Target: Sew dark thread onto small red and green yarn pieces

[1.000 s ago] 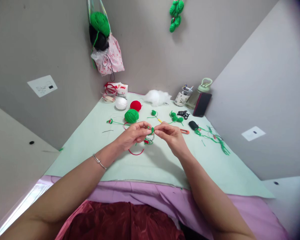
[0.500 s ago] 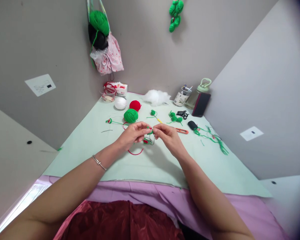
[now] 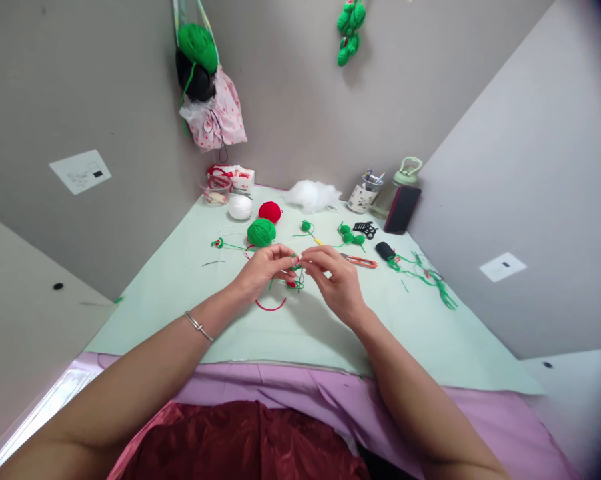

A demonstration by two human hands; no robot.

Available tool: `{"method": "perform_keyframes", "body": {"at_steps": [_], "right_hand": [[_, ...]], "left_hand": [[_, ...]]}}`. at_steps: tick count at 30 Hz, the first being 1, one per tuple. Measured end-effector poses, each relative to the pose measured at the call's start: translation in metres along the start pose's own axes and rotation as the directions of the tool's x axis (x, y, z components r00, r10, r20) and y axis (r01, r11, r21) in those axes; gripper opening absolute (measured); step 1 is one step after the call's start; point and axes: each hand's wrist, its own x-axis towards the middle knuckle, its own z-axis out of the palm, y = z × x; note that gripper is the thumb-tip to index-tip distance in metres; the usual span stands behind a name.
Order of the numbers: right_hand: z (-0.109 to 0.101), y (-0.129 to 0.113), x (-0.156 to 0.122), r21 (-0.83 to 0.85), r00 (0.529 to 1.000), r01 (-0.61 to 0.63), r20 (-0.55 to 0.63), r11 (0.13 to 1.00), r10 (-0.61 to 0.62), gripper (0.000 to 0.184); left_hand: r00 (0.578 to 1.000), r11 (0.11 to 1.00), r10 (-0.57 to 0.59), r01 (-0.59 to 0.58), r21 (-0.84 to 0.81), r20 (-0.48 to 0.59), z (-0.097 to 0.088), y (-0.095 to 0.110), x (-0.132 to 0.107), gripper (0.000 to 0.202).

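Observation:
My left hand (image 3: 264, 268) and my right hand (image 3: 333, 275) meet above the pale green mat (image 3: 190, 293), fingertips pinched together on a small green and red crocheted piece (image 3: 295, 272) with loose yarn ends hanging from it. A short curl of red yarn (image 3: 270, 307) lies on the mat just under my left hand. A green yarn ball (image 3: 261, 232) sits a little beyond my left hand. My left wrist wears a thin bracelet.
Behind the hands lie a red yarn ball (image 3: 271, 211), a white ball (image 3: 241, 207), white stuffing (image 3: 313, 194), small green crocheted pieces (image 3: 351, 235), orange snips (image 3: 360, 261) and green yarn scraps (image 3: 427, 277). A cup (image 3: 362, 197), bottle (image 3: 403, 177) and dark phone (image 3: 401, 209) stand at the back right.
Both hands have drifted slightly left and toward the mat with the small piece; my right fingers have shifted closer over my left fingertips.

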Motion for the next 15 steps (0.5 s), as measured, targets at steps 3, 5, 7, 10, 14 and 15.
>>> {"method": "perform_keyframes", "body": {"at_steps": [3, 5, 7, 10, 14, 15], "right_hand": [[-0.016, -0.01, 0.007, 0.297, 0.993, -0.075, -0.069, 0.952, 0.1, 0.012], [-0.037, -0.015, 0.012, 0.512, 0.978, -0.142, -0.061, 0.847, 0.201, 0.014], [-0.066, -0.018, 0.016, 0.624, 0.963, -0.116, -0.119, 0.773, 0.24, 0.014], [-0.114, -0.019, 0.014, 0.64, 0.894, 0.061, -0.377, 0.766, 0.243, 0.01], [-0.158, -0.013, 0.003, 0.463, 0.709, 0.268, -0.688, 0.845, 0.152, 0.015], [-0.162, -0.009, 0.002, 0.401, 0.658, 0.302, -0.744, 0.865, 0.115, 0.019]], "left_hand": [[0.999, 1.0, -0.003, 0.003, 0.015, -0.048, 0.0, 0.002, 0.001, 0.023], [0.998, 1.0, -0.006, 0.007, 0.016, -0.07, -0.002, 0.003, 0.002, 0.024], [0.996, 1.0, -0.006, 0.008, 0.023, -0.084, -0.004, 0.003, 0.003, 0.025], [0.994, 1.0, 0.005, -0.002, 0.029, -0.11, -0.009, 0.002, 0.007, 0.026], [0.99, 0.999, 0.025, -0.019, 0.046, -0.136, -0.012, 0.0, 0.011, 0.025], [0.991, 0.998, 0.027, -0.02, 0.054, -0.13, -0.012, 0.0, 0.011, 0.025]]}}
